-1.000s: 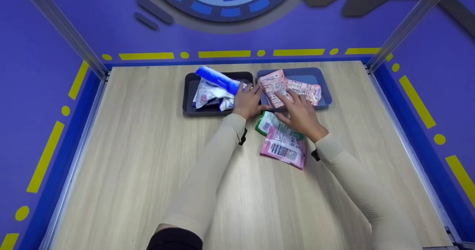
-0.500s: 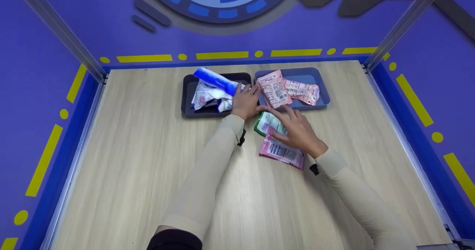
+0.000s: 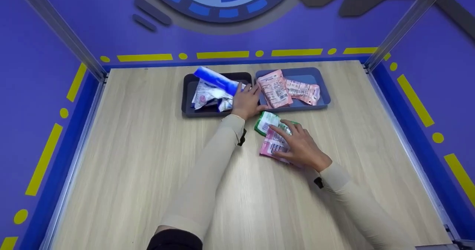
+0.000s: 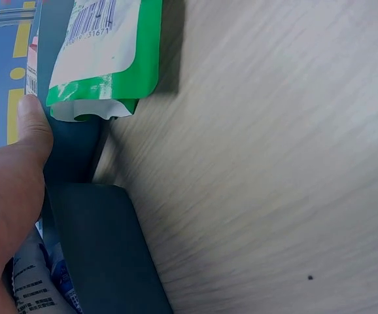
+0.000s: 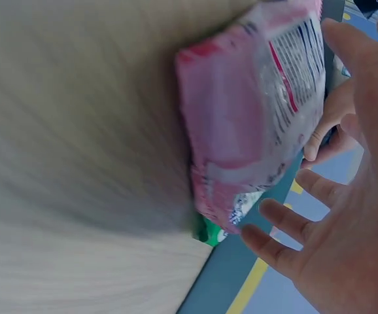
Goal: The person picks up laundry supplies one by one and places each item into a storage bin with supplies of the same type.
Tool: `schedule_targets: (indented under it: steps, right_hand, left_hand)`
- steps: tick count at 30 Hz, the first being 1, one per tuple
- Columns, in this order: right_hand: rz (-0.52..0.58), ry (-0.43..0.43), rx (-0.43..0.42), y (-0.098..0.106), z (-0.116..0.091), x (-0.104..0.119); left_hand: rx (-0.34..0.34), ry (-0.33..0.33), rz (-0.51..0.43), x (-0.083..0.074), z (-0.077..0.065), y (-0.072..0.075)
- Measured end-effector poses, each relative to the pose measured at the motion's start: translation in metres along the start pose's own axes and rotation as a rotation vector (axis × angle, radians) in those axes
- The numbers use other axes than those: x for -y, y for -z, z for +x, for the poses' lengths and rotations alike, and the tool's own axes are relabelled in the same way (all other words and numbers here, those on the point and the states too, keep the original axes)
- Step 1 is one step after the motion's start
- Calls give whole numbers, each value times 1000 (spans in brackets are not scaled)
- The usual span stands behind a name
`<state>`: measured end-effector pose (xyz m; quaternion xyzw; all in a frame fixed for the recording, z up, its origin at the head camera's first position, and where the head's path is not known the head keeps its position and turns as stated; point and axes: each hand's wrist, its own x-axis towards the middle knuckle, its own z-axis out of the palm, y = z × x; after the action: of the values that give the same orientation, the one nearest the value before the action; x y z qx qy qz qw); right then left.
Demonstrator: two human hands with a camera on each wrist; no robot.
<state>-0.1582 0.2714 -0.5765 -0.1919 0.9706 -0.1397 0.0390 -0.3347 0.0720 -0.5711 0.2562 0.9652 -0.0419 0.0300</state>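
Observation:
My left hand (image 3: 246, 102) rests across the neighbouring sides of the dark tray (image 3: 204, 114) and the blue-grey tray (image 3: 314, 76), its fingers extended and thumb out to the right. Above the pink packet (image 3: 270, 146) my right hand (image 3: 302, 146) is spread, fingers and thumb apart. In the right wrist view the packet (image 5: 241, 111) lies in front of the spread fingers (image 5: 287, 222). Partly under it is a green and white packet (image 3: 266, 122), its green end (image 4: 146, 59) beside the trays in the left wrist view.
Blue and white packets (image 3: 207, 92) fill the dark tray, one blue packet (image 3: 215, 79) lying slantwise on top. Two salmon-pink packets (image 3: 274, 88) lie in the blue-grey tray. Purple-blue panels (image 3: 237, 38) enclose the wooden table (image 3: 148, 150) at the back and sides.
My right hand has come back from over the salmon-pink packets, past the green packet, to the pink packet. My left hand stays at the trays.

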Motion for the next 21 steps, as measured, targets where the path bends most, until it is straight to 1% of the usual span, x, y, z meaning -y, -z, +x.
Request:
schedule_targets:
  steps: [6, 13, 21]
  right_hand:
    - [5, -6, 36, -6, -11, 0]
    - [2, -12, 50, -11, -20, 2]
    - [-19, -19, 62, -14, -26, 0]
  left_hand:
    - [6, 3, -14, 0, 0, 0]
    - [14, 2, -27, 1, -1, 1]
    - [1, -8, -2, 1, -1, 2]
